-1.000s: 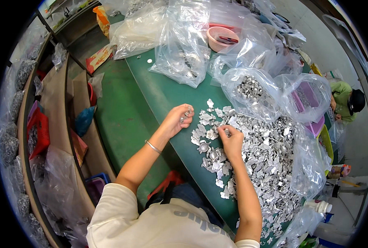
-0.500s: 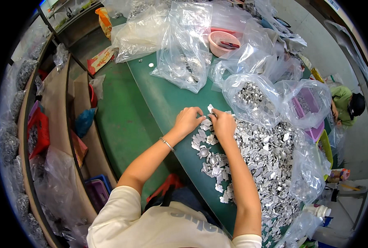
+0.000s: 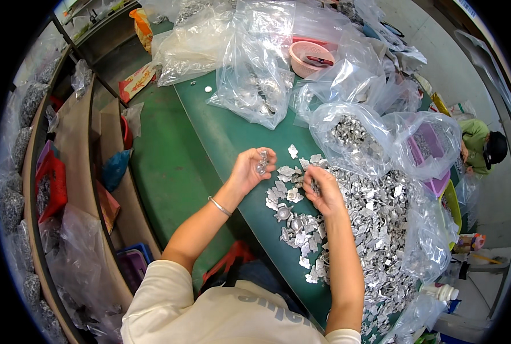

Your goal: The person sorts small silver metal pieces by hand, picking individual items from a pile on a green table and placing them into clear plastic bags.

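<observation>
Small silver metal pieces (image 3: 262, 163) lie in my left hand (image 3: 248, 172), which is turned palm up with fingers curled round them above the table's near edge. To its right, my right hand (image 3: 326, 194) is curled, with a silver metal piece (image 3: 314, 184) partly showing at its fingers. This hand hovers at the left side of a large pile of flat silver metal pieces (image 3: 376, 223). A looser group of the same pieces (image 3: 297, 226) is spread between my forearms, some with round cup-like shapes. One piece (image 3: 293, 151) lies apart beyond the hands.
The green table (image 3: 227, 126) also bears a bag of metal parts (image 3: 347, 132), clear plastic bags (image 3: 255, 74), a pink basket (image 3: 304, 62) and a purple tray (image 3: 436, 183). Shelves (image 3: 66, 143) with a red bin (image 3: 53, 186) stand left. Another person (image 3: 476, 146) is at the right.
My hands have drawn apart. The left has moved back and turned palm up, showing the pieces in it; the right has moved right and nearer to me, over the pile's edge.
</observation>
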The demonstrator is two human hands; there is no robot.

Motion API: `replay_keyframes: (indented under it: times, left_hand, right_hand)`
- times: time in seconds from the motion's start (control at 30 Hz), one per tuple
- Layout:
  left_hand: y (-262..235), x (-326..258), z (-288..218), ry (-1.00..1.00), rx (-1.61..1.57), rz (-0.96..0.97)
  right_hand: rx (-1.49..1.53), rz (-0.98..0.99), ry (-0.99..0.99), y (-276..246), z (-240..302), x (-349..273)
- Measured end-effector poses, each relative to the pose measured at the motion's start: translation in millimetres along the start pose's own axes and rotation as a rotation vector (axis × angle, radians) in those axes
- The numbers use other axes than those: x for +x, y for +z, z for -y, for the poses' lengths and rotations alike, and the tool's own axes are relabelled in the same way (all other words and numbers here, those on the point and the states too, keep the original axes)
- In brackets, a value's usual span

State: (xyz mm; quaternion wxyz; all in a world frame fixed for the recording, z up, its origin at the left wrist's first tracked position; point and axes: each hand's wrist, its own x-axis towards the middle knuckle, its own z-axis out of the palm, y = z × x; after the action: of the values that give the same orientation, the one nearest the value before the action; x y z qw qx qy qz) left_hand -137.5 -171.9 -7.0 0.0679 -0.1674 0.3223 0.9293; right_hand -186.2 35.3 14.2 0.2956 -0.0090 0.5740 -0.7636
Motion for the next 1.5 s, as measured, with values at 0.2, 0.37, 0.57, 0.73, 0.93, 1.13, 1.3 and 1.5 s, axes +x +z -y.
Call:
replay_keyframes:
  times: [0.2,0.37,0.57,0.73,0.93,1.13,1.3,1.5]
  left_hand:
    - [3.8,-2.6,14.4,0.086,0.399,-0.030]
    - [9.9,-11.8,12.1,0.087,0.096,0.002]
    - [1.9,-3.6,33.6,0.439,0.918,0.048]
    - [32.8,-5.2,52.6,0.649,1.602,0.022]
    - [18.8,6.8,64.2,0.652,1.308,0.132]
    - [20.6,-11.5,23.4,-0.120,-0.132,0.289]
    - [2.8,-0.4,22.5,-0.208,-0.193,0.232]
    - [27.6,7.8,28.3,0.684,1.439,0.017]
  right_hand:
    - [-1.489,-0.218,-0.505,26.5,-22.6,-3.7]
    - [-1.201,-0.205,-0.460,16.5,-17.4,-5.2]
    - [0.350,0.092,0.052,-12.1,3.1,-22.0]
    - [0.601,0.042,0.103,-34.6,-17.4,-28.4]
    - [0.078,-0.069,0.043,-29.0,-10.0,-50.6]
    - [-1.071,-0.323,-0.623,-15.2,-27.5,-19.1]
    - [-1.540,-0.366,-0.499,15.2,-27.5,-8.7]
    - [0.090,-0.014,-0.010,-16.0,-3.0,-14.5]
